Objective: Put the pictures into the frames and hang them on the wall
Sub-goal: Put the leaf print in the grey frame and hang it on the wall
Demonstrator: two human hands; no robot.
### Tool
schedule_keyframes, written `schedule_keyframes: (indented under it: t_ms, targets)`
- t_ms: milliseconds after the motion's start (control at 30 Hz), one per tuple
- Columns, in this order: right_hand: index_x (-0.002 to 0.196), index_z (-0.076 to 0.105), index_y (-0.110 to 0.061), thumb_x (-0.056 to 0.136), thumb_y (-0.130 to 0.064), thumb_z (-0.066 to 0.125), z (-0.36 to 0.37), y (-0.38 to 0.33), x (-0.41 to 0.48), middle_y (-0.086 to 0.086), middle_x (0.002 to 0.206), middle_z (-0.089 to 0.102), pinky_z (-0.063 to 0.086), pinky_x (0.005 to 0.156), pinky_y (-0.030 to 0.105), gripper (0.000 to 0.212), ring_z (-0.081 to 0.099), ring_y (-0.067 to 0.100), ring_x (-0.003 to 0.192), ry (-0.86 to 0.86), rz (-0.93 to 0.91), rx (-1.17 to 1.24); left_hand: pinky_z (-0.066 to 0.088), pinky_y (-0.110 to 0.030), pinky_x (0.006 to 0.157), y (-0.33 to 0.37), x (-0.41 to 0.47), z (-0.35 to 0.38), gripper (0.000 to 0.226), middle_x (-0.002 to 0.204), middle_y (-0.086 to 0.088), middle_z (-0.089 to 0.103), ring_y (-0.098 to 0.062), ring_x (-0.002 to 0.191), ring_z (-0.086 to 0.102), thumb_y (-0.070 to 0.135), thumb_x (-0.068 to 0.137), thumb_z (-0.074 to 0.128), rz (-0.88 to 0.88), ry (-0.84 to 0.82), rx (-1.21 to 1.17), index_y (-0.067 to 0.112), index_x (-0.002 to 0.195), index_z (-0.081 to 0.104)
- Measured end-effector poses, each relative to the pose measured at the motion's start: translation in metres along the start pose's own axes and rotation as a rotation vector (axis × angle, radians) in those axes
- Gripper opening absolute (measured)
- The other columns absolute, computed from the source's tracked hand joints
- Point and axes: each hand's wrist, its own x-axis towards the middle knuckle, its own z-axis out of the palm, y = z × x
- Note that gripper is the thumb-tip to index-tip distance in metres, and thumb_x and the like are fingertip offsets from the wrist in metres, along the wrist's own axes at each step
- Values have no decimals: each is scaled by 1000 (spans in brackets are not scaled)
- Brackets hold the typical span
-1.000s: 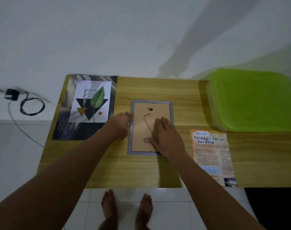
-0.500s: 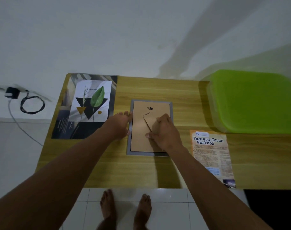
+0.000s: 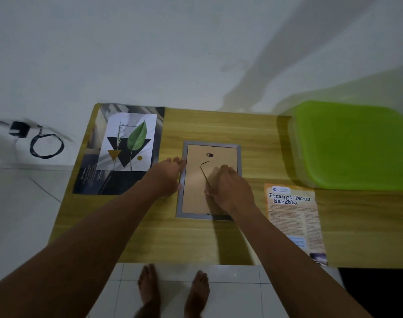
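Note:
A grey picture frame [image 3: 189,213] lies face down in the middle of the wooden table [image 3: 163,242], its brown backing board [image 3: 195,198] facing up. My left hand [image 3: 166,177] holds the frame's left edge, fingers curled against it. My right hand [image 3: 230,189] sits on the backing with curled fingers, the thumb pinching at the stand flap [image 3: 205,175]. A leaf picture [image 3: 129,143] lies at the table's left on a dark poster [image 3: 117,182]. An orange leaflet [image 3: 292,214] lies to the right of the frame.
A green-lidded plastic box [image 3: 356,143] fills the table's back right corner. The white wall [image 3: 173,53] rises right behind the table. A black charger with a coiled cable [image 3: 46,145] lies to the left. My bare feet [image 3: 173,292] stand at the front edge.
My right hand went from lying flat on the backing to curled fingers at the stand flap. My left hand stayed at the frame's left edge.

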Motion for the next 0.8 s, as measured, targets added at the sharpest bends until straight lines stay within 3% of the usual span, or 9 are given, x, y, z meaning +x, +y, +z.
schedule_keyframes:
  t_ms: [200, 333, 433, 500, 567, 800]
  targets:
    - [128, 39, -15, 85, -36, 73, 1, 1, -3, 13, 116, 54, 50, 74, 38, 58, 58, 30, 107, 16, -93, -86, 44, -39, 97, 1, 2, -1, 74, 142, -9, 39, -27, 119, 45, 28, 89, 63, 2, 0, 3, 11, 150, 24]
    - [128, 49, -14, 90, -41, 64, 2, 13, -11, 10, 133, 47, 44, 96, 37, 48, 46, 27, 123, 29, -298, -87, 42, -38, 96, 2, 1, -1, 74, 142, -9, 39, -27, 119, 45, 28, 89, 62, -2, -7, -9, 11, 150, 23]
    - [136, 46, -18, 89, -66, 52, 3, 25, -22, 13, 143, 41, 34, 109, 41, 68, 40, 30, 132, -35, -312, -51, 41, -38, 98, 2, -1, 0, 75, 146, -10, 35, -28, 122, 43, 28, 90, 60, -6, -3, -15, 11, 151, 19]
    - [148, 33, -21, 84, -75, 49, 7, 33, -25, 15, 158, 23, 16, 119, 46, 84, 19, 33, 147, -123, -308, -76, 40, -39, 101, 2, -1, 0, 77, 150, -10, 31, -29, 126, 41, 28, 91, 60, -7, -6, -19, 11, 152, 17]
    - [153, 24, -22, 84, -72, 53, 9, 38, -24, 14, 163, 9, 6, 121, 47, 90, 6, 31, 151, -169, -310, -77, 40, -39, 102, 2, -2, 0, 78, 151, -10, 29, -29, 127, 41, 29, 91, 60, -6, -9, -18, 10, 152, 16]
    - [150, 25, -23, 84, -66, 57, 14, 36, -22, 14, 163, 10, 7, 121, 49, 85, 5, 32, 151, -170, -286, -51, 32, -43, 111, 3, -5, 0, 78, 158, -11, 19, -30, 142, 24, 23, 93, 58, -25, -41, -77, 10, 154, 11]
